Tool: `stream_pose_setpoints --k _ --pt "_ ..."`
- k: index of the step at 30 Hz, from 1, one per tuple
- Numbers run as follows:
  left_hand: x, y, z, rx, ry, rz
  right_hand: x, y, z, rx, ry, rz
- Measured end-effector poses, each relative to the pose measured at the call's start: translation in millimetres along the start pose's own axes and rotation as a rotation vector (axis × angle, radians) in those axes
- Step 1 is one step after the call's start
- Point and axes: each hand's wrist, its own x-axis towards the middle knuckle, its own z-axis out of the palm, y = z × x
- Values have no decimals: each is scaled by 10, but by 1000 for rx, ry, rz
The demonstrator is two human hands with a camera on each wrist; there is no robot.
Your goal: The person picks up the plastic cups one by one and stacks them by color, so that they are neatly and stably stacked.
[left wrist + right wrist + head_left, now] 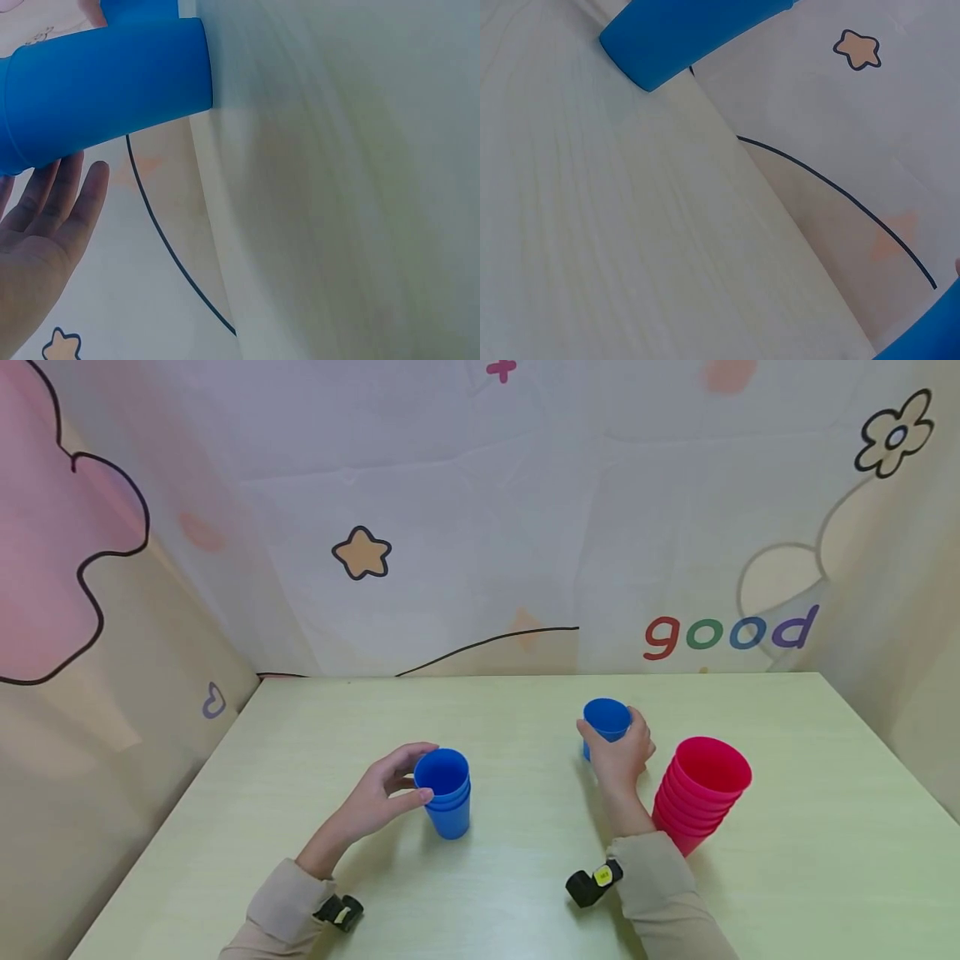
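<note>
My left hand (375, 797) holds a short stack of nested blue cups (450, 818) near its rim, thumb on the near side and fingers behind. In the left wrist view, the blue stack (112, 82) has its base at the tabletop, and fingers (88, 202) reach past it. Farther back on the right, my right hand (622, 756) grips a single blue cup (606, 718) between thumb and fingers. Only a corner of that blue cup (930, 330) enters the right wrist view. Its lower part is partly hidden by the hand.
A tall stack of several nested pink-red cups (701, 793) stands right beside my right forearm. The pale wooden table (517, 893) ends at a printed cloth backdrop (465, 527) behind, with more cloth on both sides.
</note>
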Motion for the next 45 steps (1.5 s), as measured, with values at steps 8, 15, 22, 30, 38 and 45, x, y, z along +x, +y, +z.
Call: stream_pose_setpoints --k 8,15,22,30,38,45 --pt "1 2 11 -2 12 27 -59 -47 -12 44 -48 2" --pt "-2 9 13 -20 21 35 -169 -103 -20 49 -158 -49" --pt "-3 14 5 -29 20 15 -343 -190 -26 31 -310 -127" --pt "3 22 -1 -39 5 10 -479 -283 -37 12 -397 -188" --pt "-1 17 -11 -43 -3 2 -549 -374 -54 12 -495 -247" --pt "1 20 -15 -52 -9 -1 -598 -492 -130 19 -593 -313"
